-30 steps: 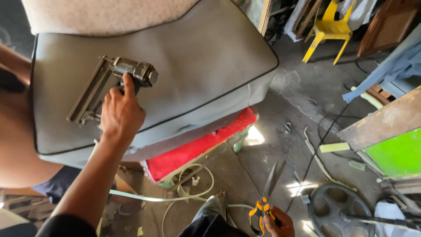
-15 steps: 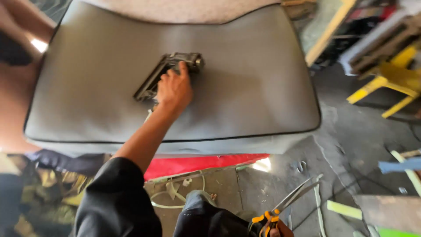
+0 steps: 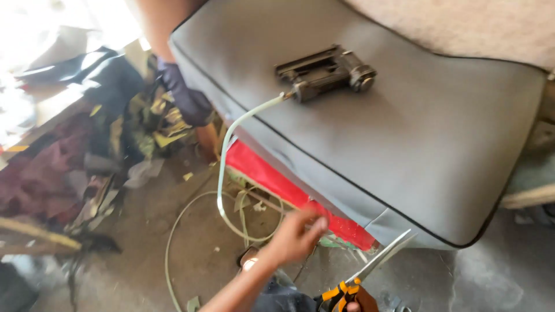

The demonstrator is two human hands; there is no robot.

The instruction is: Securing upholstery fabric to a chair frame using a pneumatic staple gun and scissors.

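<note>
Dusty workshop floor (image 3: 191,242) lay strewn with scraps and a looping pale hose (image 3: 222,173). Another person's purple-gloved hand (image 3: 188,101) touched the grey piped cushion (image 3: 416,144), where a dark metal pneumatic stapler (image 3: 324,72) rested, long axis left-right. Left hand (image 3: 295,237) hovered, fingers loosely curled, holding nothing; right hand (image 3: 361,300) gripped orange-handled scissors (image 3: 376,266), blades pointing up-right.

**An upholstery workshop**

A grey piped seat cushion (image 3: 370,144) lies with a pneumatic stapler (image 3: 324,72) on it, its air hose (image 3: 222,173) trailing to a dusty concrete floor (image 3: 173,248). Fabric scraps (image 3: 69,167) pile up left; scissors (image 3: 370,271) show near.
</note>
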